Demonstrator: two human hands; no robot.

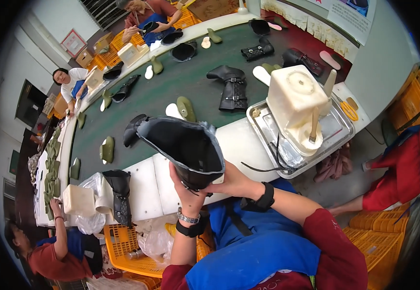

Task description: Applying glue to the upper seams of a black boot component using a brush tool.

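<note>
A black boot (pixel 183 140) is raised over the near edge of the work surface, its wide shaft opening tipped up toward me and its foot part pointing away to the left. My left hand (pixel 187 193) grips the boot from below and the left. From the right, my right hand (pixel 236 180) holds it too, its fingers partly hidden behind the shaft. The dark inside of the boot shows through the opening. Just beyond it on the green belt lie a white insole (pixel 174 111) and an olive-green shoe last (pixel 186 109).
A metal tray (pixel 338 137) on my right holds a white square container (pixel 297 89) and a brush (pixel 314 124). Orange-handled scissors (pixel 348 110) lie beside it. More boots (pixel 228 89) rest on the green belt (pixel 157 94). Another boot (pixel 119 193) stands left, near a co-worker (pixel 57 251).
</note>
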